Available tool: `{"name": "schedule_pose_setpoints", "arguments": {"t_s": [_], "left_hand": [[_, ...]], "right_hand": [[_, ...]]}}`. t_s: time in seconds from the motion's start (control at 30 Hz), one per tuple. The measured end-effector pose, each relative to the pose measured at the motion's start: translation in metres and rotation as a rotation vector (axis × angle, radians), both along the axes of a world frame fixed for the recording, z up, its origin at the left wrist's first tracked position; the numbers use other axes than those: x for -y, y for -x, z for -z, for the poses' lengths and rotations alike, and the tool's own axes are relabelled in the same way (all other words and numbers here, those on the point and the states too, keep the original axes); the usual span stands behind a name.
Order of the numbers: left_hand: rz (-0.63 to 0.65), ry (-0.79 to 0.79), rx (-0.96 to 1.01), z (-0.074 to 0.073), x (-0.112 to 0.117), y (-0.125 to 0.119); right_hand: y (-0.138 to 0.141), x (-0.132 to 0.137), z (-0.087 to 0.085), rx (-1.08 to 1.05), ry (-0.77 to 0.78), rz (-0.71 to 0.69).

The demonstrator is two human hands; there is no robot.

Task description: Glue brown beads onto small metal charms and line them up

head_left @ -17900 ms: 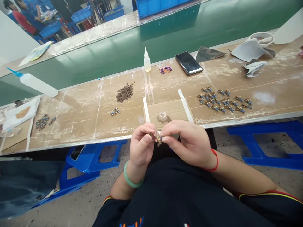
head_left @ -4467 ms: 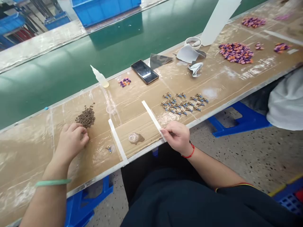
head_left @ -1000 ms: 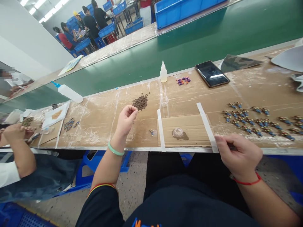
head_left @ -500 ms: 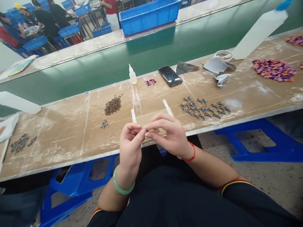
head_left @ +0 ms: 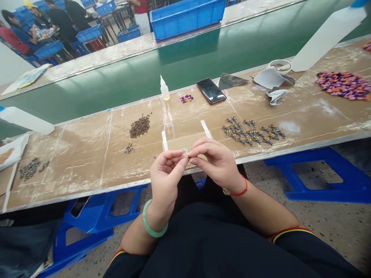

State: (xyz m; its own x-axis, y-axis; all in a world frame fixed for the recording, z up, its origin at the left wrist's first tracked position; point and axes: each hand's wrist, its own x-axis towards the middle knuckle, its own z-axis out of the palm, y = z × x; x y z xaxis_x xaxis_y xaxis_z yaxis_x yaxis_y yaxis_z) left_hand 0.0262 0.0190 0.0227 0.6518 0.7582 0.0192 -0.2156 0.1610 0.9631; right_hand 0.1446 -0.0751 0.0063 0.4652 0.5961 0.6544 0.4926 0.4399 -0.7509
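My left hand (head_left: 166, 173) and my right hand (head_left: 213, 160) meet at their fingertips over the table's near edge. Each pinches with thumb and fingers; whatever lies between them is too small and too covered to name. Behind the fingertips shows a small clear round piece (head_left: 184, 151) on a cardboard sheet (head_left: 188, 139) with two white strips (head_left: 164, 141). To the left lie a heap of small brown discs (head_left: 139, 127) and a few small blue-and-gold figures (head_left: 128, 148). Several more blue-and-gold figures (head_left: 252, 132) are spread to the right.
Along the table's back stand a small dropper bottle (head_left: 164, 89), purple-orange pieces (head_left: 186, 98), a phone (head_left: 211, 91) and a roll of tape (head_left: 280, 66). A large white bottle (head_left: 327, 40) leans at right, near a purple-orange pile (head_left: 344, 85). Blue stools (head_left: 315, 173) stand below.
The view has shifted slightly, so most things sit a little further right. Both hands remain pinched together, and the clear round piece now shows behind the fingertips.
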Motion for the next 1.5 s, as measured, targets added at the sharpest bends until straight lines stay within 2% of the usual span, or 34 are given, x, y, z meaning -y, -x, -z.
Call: {"name": "schedule_pose_setpoints", "arguments": {"t_s": [0.17,0.3,0.4,0.47,0.67,0.8,1.07,1.27,1.5], "left_hand": [[-0.053,-0.127,0.018,0.001,0.006,0.000],[-0.066,-0.165,0.028,0.002,0.008,0.000],[-0.074,-0.153,0.025,0.000,0.010,-0.001],[-0.056,-0.089,0.021,-0.002,0.010,-0.002],[0.159,0.293,0.026,-0.006,0.003,-0.007],[0.285,0.415,-0.033,-0.003,-0.001,-0.008],[0.442,0.442,-0.095,0.003,-0.012,-0.009],[0.507,0.439,-0.044,0.010,-0.018,-0.009],[0.611,0.415,0.048,0.024,-0.023,-0.007]], "right_hand": [[0.000,0.003,-0.002,-0.020,0.005,0.000],[0.001,0.006,-0.002,0.084,0.008,0.081],[0.004,0.006,0.000,0.187,-0.007,0.164],[0.005,0.006,0.001,0.218,-0.025,0.191],[0.006,0.006,0.002,0.156,-0.056,0.192],[0.007,0.007,0.001,0.106,-0.040,0.154],[0.009,0.007,0.000,0.136,-0.010,0.109],[0.010,0.008,0.000,0.169,0.008,0.104],[0.015,0.008,0.000,0.180,0.038,0.032]]}}
